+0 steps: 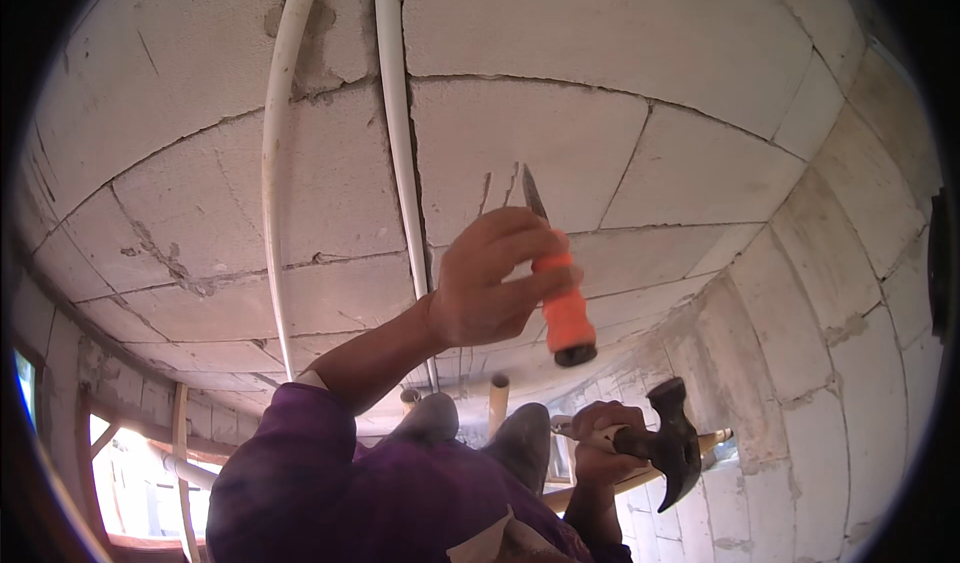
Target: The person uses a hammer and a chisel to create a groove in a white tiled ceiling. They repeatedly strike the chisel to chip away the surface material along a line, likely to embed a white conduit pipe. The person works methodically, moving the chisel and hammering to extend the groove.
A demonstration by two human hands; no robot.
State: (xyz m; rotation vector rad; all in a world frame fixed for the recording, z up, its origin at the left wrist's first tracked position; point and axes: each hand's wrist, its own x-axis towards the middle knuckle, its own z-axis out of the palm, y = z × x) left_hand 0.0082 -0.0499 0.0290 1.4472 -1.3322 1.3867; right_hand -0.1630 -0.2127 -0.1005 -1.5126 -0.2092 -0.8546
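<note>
My left hand (500, 278) is raised in front of the pale block wall, its fingers wrapped round a chisel (565, 308). The chisel has an orange handle with a black end, and its narrow metal blade points up toward the wall. Close to the blade's tip, two short dark grooves (500, 191) mark the block. Lower down and to the right, my right hand (600, 441) grips a claw hammer (675, 443) near its dark head. The hammer's head is apart from the chisel. Part of its handle is hidden by my fingers.
Two white pipes (273, 163) (397, 113) run up the wall left of my left hand. Another block wall (790, 363) meets it at the right. Below are my dark boots (525, 443), two round tube ends (498, 393) and a pole (640, 478). A bright opening (135, 483) lies lower left.
</note>
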